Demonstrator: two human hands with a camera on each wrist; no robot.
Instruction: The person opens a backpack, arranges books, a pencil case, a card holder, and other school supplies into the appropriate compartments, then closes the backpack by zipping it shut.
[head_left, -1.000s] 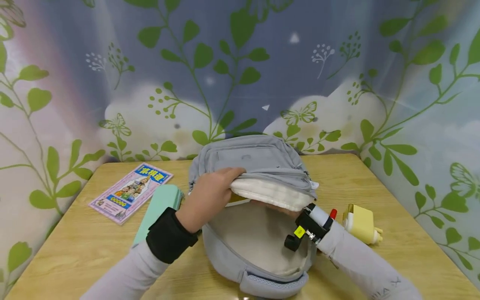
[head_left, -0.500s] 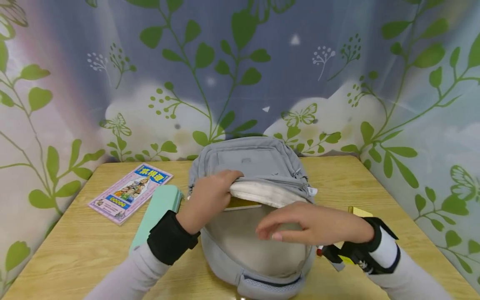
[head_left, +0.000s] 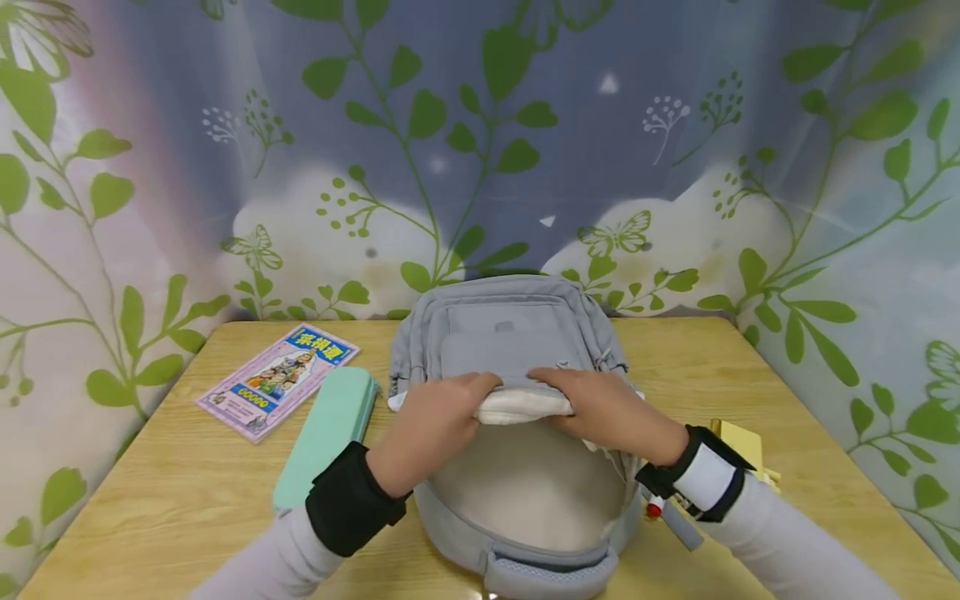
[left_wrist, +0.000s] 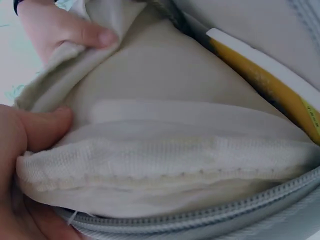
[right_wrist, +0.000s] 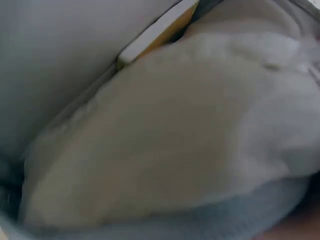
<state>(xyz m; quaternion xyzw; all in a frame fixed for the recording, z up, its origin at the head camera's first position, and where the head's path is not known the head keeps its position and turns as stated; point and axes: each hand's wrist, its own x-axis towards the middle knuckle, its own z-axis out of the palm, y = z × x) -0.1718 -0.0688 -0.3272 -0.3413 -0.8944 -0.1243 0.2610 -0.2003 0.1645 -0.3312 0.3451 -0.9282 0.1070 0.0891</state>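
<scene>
A grey backpack (head_left: 498, 337) lies on the table with its main compartment unzipped, and the cream lining (head_left: 536, 483) shows inside. On the left of the opening, my left hand (head_left: 431, 425) pinches the edge of the upper flap between thumb and fingers. My right hand (head_left: 618, 414) grips the same edge farther right, its thumb on the grey side. Between both hands the flap's pale inner rim (head_left: 521, 406) is lifted. Inside the bag, in the left wrist view, a yellow and white book-like item (left_wrist: 265, 75) stands partly hidden. The right wrist view is blurred.
To the left lie a pink comic-style booklet (head_left: 277, 379) and a mint-green case (head_left: 328, 429). Right of the bag, partly behind my right wrist, are a yellow object (head_left: 741, 442) and a red-tipped item (head_left: 655, 507). A leaf-patterned curtain (head_left: 480, 167) hangs behind the table.
My right hand has come out of the bag, risen over the opening, and taken hold of the flap's edge. My left hand keeps its grip on the flap.
</scene>
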